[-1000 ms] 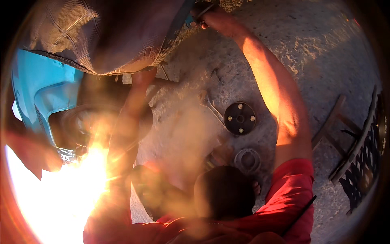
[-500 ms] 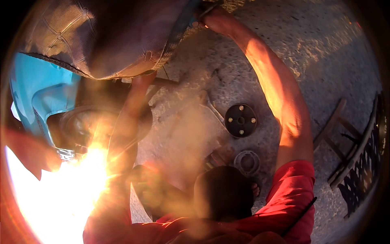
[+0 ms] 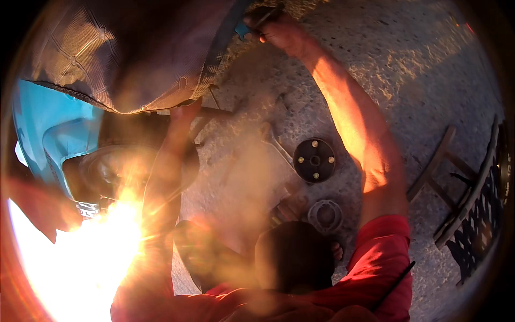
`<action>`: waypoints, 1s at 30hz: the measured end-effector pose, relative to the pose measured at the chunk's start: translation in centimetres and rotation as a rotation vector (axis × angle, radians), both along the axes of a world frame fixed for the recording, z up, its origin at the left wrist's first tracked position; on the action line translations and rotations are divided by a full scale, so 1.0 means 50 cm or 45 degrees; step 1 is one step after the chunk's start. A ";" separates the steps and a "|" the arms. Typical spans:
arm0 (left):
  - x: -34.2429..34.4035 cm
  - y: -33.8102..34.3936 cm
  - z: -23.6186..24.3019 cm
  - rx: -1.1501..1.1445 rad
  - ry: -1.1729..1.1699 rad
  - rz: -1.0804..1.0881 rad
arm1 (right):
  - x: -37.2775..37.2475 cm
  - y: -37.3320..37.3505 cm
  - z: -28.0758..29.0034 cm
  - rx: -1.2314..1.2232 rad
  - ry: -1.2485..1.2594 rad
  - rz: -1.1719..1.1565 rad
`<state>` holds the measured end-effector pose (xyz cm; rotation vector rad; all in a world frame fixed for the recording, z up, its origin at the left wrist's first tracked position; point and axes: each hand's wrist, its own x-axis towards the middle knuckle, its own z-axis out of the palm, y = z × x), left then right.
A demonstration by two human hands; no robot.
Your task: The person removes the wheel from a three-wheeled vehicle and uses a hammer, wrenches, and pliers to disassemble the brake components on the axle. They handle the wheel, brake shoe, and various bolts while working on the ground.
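My left forearm (image 3: 166, 161) rises to the underside of a quilted seat (image 3: 139, 59) on a light-blue vehicle. My left hand (image 3: 185, 111) is at the seat's lower edge, its fingers hidden. My right arm arches up to the top of the view. There my right hand (image 3: 285, 33) is closed around a dark object (image 3: 263, 16) beside the seat's far corner. A small blue piece (image 3: 242, 29) shows next to these fingers. What the object is, I cannot make out.
On the rough ground lie a black disc (image 3: 313, 175) with several brass-coloured bolts, a long metal tool (image 3: 280, 147) and a ring-shaped part (image 3: 310, 216). A wooden-framed chair (image 3: 445, 198) stands at right. Blue bodywork (image 3: 56, 118) is at left, above strong glare.
My right hand has come slightly down, and more of the blue piece and dark object shows. My left hand stays at the seat's edge.
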<state>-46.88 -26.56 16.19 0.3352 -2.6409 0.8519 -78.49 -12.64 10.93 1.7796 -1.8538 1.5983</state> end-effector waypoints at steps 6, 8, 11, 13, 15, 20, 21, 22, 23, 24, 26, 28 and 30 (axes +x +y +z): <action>-0.076 0.064 0.015 0.940 0.427 0.136 | 0.002 0.025 0.006 0.057 -0.285 -0.018; -0.072 0.083 0.032 0.919 0.412 0.213 | 0.004 0.030 0.008 0.074 -0.364 0.000; -0.061 0.089 0.038 0.813 0.353 0.238 | 0.015 0.023 0.011 0.100 -0.470 0.041; -0.066 0.072 0.030 0.741 0.252 0.229 | 0.009 0.025 0.009 0.111 -0.550 0.054; -0.016 0.035 0.040 0.468 0.160 0.126 | 0.038 0.007 0.024 0.081 -0.667 0.140; -0.067 -0.013 -0.042 1.011 0.257 0.052 | -0.021 0.069 0.017 0.112 -0.925 0.215; -0.044 -0.017 -0.029 1.304 0.396 0.164 | -0.006 0.063 0.024 0.110 -1.045 0.304; -0.008 -0.045 -0.026 1.457 0.483 0.173 | 0.010 0.056 0.033 0.104 -1.146 0.377; 0.002 -0.034 -0.013 1.305 0.440 0.210 | 0.025 0.050 0.037 0.111 -1.231 0.423; -0.009 -0.027 -0.004 1.158 0.395 0.226 | 0.022 0.049 0.041 0.113 -1.302 0.436; -0.010 -0.038 -0.021 1.021 0.383 0.247 | 0.014 0.048 0.047 0.150 -1.374 0.379; 0.012 -0.040 0.006 0.878 0.342 0.236 | 0.018 0.034 0.051 0.301 -1.086 0.178; -0.007 -0.010 0.022 0.737 0.245 0.193 | 0.014 0.014 0.028 0.259 -1.063 0.111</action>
